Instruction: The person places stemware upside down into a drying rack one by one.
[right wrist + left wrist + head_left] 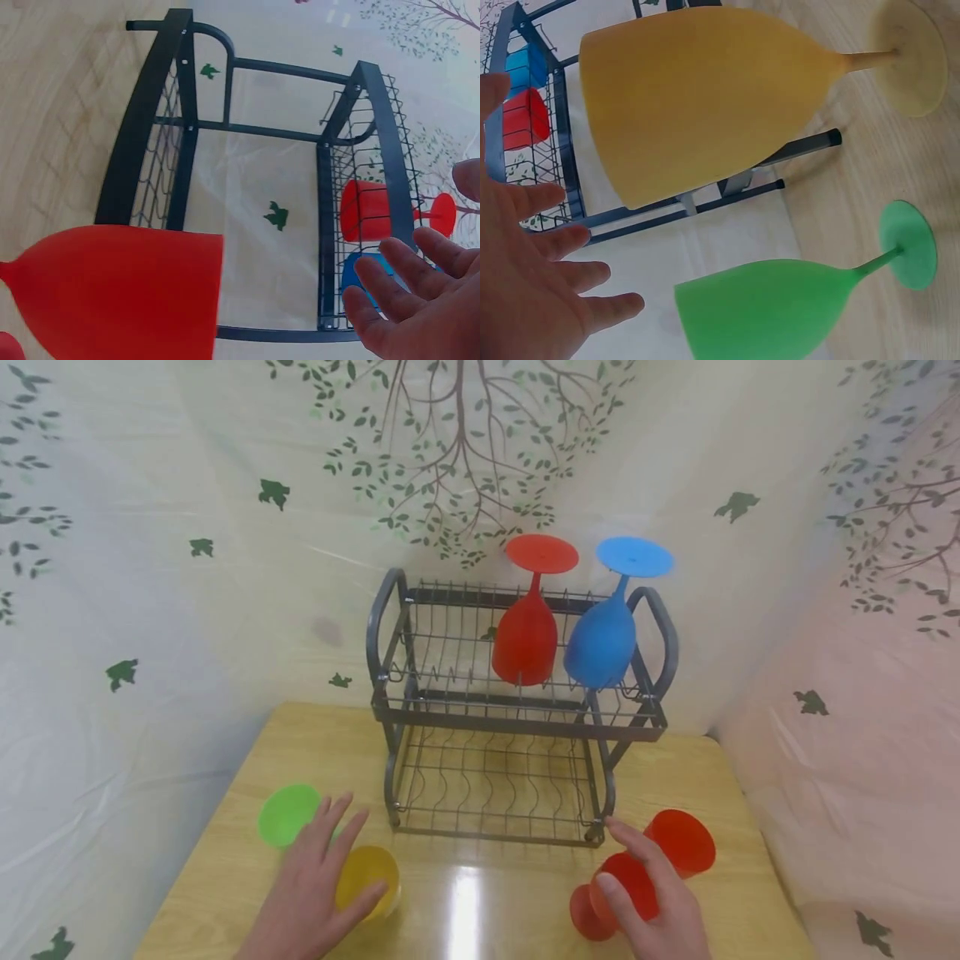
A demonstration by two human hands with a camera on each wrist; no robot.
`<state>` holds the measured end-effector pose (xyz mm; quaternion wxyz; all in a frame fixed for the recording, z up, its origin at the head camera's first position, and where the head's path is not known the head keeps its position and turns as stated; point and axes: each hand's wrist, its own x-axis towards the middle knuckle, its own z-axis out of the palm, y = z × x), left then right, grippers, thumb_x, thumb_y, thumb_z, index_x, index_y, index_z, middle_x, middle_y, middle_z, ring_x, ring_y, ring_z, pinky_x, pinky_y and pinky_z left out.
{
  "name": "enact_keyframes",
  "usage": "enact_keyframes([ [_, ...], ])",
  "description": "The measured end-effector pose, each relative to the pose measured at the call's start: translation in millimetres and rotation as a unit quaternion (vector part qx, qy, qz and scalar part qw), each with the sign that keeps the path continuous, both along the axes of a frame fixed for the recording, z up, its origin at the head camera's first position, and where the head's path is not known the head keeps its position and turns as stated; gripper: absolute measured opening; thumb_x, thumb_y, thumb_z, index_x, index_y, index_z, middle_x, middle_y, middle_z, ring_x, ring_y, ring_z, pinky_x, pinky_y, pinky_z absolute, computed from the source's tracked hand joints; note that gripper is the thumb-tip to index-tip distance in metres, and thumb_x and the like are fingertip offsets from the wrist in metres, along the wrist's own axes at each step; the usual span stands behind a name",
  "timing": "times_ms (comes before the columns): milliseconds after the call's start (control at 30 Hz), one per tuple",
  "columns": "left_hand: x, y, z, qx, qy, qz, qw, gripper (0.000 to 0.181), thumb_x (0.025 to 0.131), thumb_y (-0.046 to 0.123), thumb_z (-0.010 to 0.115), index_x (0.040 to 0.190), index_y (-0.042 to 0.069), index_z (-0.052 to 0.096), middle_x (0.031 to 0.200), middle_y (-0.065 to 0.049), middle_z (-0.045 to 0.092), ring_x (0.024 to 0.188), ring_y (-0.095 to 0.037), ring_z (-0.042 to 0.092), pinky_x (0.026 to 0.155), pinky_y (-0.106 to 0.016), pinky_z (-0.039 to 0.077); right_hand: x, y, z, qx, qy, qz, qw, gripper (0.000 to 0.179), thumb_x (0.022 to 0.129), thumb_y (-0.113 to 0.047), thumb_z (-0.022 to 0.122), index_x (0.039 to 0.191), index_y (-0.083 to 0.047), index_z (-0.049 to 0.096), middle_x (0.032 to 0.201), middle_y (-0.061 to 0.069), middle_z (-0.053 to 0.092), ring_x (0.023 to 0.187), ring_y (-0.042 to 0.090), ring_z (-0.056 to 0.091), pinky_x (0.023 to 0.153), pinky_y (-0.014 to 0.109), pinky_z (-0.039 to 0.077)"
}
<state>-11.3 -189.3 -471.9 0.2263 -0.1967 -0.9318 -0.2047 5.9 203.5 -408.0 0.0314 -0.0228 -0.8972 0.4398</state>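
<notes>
My left hand [303, 885], fingers spread, hovers over a yellow plastic goblet [369, 877] that stands upright on the table. Just beyond it is a green goblet [287, 817], partly covered by that hand. In the left wrist view the extended fingers are apart from both goblets. At the right, my right hand [667, 906] holds nothing, its thumb and fingers parted above a red goblet [628, 877]. A second red goblet [681, 842] stands behind it. The right wrist view shows the fingers extended, away from the large red bowl [127, 289].
A two-tier dark dish rack [517, 724] stands at the table's back. Its upper tier holds an upside-down red goblet [527, 642] and an upside-down blue goblet [600, 645]. Leaf-printed cloth [225, 635] hangs behind and beside the wooden table [427, 910].
</notes>
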Motion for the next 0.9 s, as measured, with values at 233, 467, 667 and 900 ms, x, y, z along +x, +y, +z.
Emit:
enact_keyframes([
  [233, -2.4, -6.7, -5.6, -0.020, -0.042, -0.003, 0.9989, 0.098, 0.084, 0.064, 0.075, 0.157, 0.008, 0.042, 0.163, -0.019, 0.035, 0.144, -0.049, 0.035, 0.105, -0.069, 0.041, -1.9, 1, -5.5, -0.003, -0.011, 0.007, 0.9999, 0.056, 0.102, -0.039, 0.065, 0.151, -0.016, 0.050, 0.151, 0.006, 0.055, 0.135, 0.033, 0.049, 0.103, 0.072, 0.043],
  [467, -1.5, -12.2, -0.8, -0.035, -0.087, -0.011, 0.9955, 0.105, 0.077, 0.063, 0.082, 0.157, 0.009, 0.042, 0.166, -0.014, 0.031, 0.146, -0.046, 0.035, 0.107, -0.068, 0.041, 0.7, 0, -10.9, -0.021, -0.015, 0.005, 0.9996, 0.056, 0.102, -0.037, 0.066, 0.150, -0.016, 0.050, 0.152, 0.005, 0.055, 0.136, 0.033, 0.049, 0.105, 0.073, 0.042],
  [667, -3.8, -11.9, -1.0, -0.051, -0.108, -0.048, 0.9916, 0.107, 0.076, 0.065, 0.082, 0.159, 0.013, 0.039, 0.163, -0.012, 0.039, 0.140, -0.039, 0.047, 0.107, -0.058, 0.047, 0.6, -3, -14.5, -0.005, 0.004, 0.007, 1.0000, 0.051, 0.102, -0.033, 0.067, 0.148, -0.016, 0.054, 0.148, 0.001, 0.059, 0.132, 0.026, 0.055, 0.106, 0.048, 0.049],
  [900, -8.5, -11.4, 0.6, -0.054, -0.154, -0.052, 0.9852, 0.102, 0.076, 0.073, 0.077, 0.153, 0.012, 0.048, 0.150, -0.011, 0.052, 0.123, -0.029, 0.061, 0.101, -0.050, 0.055, 0.0, -6, -17.6, 0.005, 0.001, 0.005, 1.0000, 0.049, 0.101, -0.034, 0.067, 0.146, -0.017, 0.056, 0.148, -0.001, 0.059, 0.132, 0.024, 0.057, 0.104, 0.041, 0.051],
])
